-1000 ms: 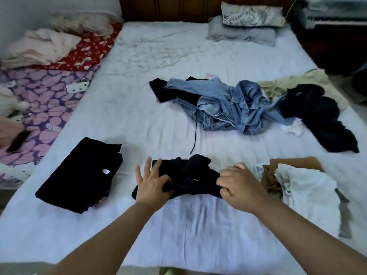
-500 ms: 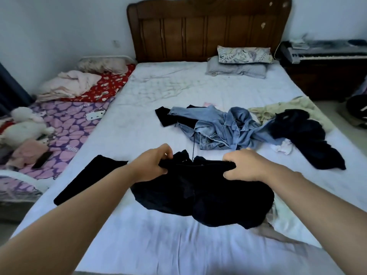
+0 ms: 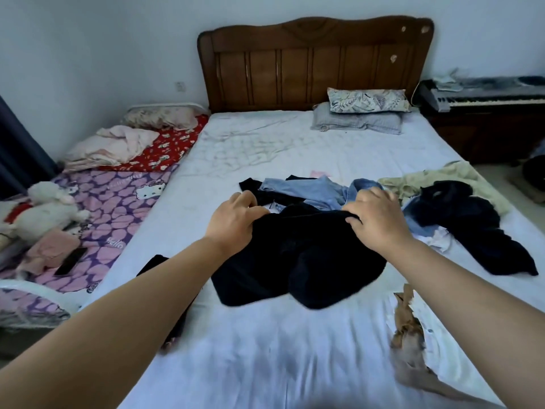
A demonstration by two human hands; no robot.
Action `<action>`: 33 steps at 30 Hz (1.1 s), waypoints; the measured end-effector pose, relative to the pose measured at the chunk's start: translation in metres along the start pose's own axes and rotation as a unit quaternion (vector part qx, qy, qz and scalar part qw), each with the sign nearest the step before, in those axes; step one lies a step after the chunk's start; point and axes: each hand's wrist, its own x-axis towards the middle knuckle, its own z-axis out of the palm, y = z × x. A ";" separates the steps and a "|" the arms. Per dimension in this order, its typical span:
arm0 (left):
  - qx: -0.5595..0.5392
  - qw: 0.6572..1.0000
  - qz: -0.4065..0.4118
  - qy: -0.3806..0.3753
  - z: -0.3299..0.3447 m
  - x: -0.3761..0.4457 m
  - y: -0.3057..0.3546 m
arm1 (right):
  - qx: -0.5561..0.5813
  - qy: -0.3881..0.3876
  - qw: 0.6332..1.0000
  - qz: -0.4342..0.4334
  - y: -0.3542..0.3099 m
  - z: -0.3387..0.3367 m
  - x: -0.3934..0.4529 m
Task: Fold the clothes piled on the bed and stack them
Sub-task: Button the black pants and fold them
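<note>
A black garment [image 3: 298, 261] hangs spread out above the white bed sheet [image 3: 280, 358]. My left hand [image 3: 234, 222] grips its upper left edge and my right hand [image 3: 376, 219] grips its upper right edge. Behind it lies the unfolded pile: blue denim clothes [image 3: 312, 190], a cream garment [image 3: 436, 178] and a dark navy garment [image 3: 472, 225]. A folded black item [image 3: 153, 262] shows partly under my left forearm. Folded brown and white clothes [image 3: 413, 343] lie at the lower right, blurred.
Wooden headboard [image 3: 312, 60] and two pillows [image 3: 359, 113] stand at the far end. A smaller bed [image 3: 118, 202] with purple and red covers, soft toys [image 3: 44, 211] and a phone [image 3: 70, 261] adjoins on the left. A keyboard [image 3: 486, 95] sits on a dark cabinet at right.
The small folded black bundle was taken by both hands, lifted and spread open. My hands have moved up and further toward the pile, and the view has tilted up.
</note>
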 end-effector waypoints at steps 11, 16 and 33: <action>-0.045 0.933 -0.022 -0.356 0.079 -0.082 0.012 | 0.031 -0.376 0.925 -0.056 -0.029 0.066 -0.078; -0.089 0.899 -0.074 -0.422 0.100 -0.107 0.018 | 0.055 -0.391 0.918 -0.027 -0.040 0.089 -0.104; -0.238 0.805 -0.222 -0.495 0.212 -0.175 0.038 | 0.175 -0.454 0.867 0.108 -0.088 0.211 -0.165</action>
